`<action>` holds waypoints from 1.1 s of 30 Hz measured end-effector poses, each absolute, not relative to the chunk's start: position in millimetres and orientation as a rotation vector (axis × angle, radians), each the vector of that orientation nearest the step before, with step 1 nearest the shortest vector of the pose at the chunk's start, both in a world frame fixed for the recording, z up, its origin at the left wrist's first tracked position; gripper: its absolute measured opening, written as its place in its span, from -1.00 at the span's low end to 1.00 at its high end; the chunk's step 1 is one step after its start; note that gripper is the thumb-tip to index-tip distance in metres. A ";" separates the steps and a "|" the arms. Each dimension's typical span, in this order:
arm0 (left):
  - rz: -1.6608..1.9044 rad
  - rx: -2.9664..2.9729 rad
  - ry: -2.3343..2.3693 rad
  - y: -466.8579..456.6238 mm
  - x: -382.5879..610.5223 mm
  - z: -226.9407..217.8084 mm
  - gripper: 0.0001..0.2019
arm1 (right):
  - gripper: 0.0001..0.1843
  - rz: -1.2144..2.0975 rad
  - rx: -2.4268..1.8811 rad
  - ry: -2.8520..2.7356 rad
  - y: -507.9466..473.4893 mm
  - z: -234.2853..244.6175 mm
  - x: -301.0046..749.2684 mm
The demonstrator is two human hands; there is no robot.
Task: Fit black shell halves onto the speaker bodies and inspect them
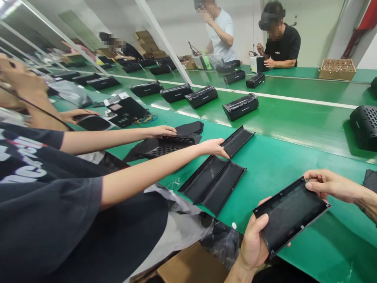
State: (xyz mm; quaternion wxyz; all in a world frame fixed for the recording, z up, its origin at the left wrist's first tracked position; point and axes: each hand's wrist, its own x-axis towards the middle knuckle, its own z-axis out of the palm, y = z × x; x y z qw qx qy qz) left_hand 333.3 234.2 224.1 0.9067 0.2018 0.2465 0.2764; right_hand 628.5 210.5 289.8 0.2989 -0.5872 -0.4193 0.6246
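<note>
A flat black plastic panel [290, 214] is held over the near edge of the green bench [294, 165] by both my hands. My left hand [255, 243] grips its lower left end, thumb on top. My right hand [328, 184] pinches its upper right corner. Left of it, three similar black panels [213, 182] lie on the bench. A co-worker's hand [213, 147] on my left touches the farthest of them.
Black speaker housings [240, 106] lie in a row on the belt, with a larger one [365, 125] at the right edge. The co-worker's other hand [161, 131] rests on grille parts. Two people work across the belt. A cardboard box [191, 267] and plastic wrap sit below.
</note>
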 end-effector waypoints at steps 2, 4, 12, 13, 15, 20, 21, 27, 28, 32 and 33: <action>0.582 0.419 0.536 232.3 334.2 222.4 -0.16 | -0.39 1.649 -1.568 -1.095 208.4 286.1 627.8; 0.580 0.419 0.562 231.3 334.9 222.5 -0.16 | -0.39 1.631 -1.576 -1.082 207.1 283.6 628.2; 0.578 0.434 0.558 230.8 334.1 222.5 -0.22 | -0.42 1.603 -1.585 -1.041 205.7 280.6 628.7; 0.579 0.437 0.545 230.5 334.1 221.7 -0.22 | -0.41 1.608 -1.581 -1.034 205.6 280.4 628.3; 0.581 0.440 0.503 229.8 334.0 220.8 -0.22 | -0.39 1.620 -1.570 -1.017 205.6 280.4 627.8; 0.534 0.368 0.342 231.4 330.9 226.2 -0.34 | -0.34 1.634 -1.538 -0.964 206.9 279.5 627.9; 0.529 0.329 0.324 232.5 330.1 228.5 -0.32 | -0.33 1.633 -1.535 -0.953 207.5 279.0 628.1; 0.449 0.151 0.361 238.7 333.1 241.5 -0.47 | -0.33 1.665 -1.526 -0.958 215.5 279.1 620.0; 0.402 0.155 0.360 238.6 335.2 241.5 -0.48 | -0.33 1.683 -1.525 -0.975 217.7 279.7 615.8; 0.132 0.169 0.250 235.8 344.4 231.5 -0.19 | -0.28 1.732 -1.542 -1.114 233.2 282.9 597.4; 0.104 0.164 0.220 235.5 346.0 227.4 -0.10 | -0.26 1.729 -1.554 -1.174 240.7 284.0 595.0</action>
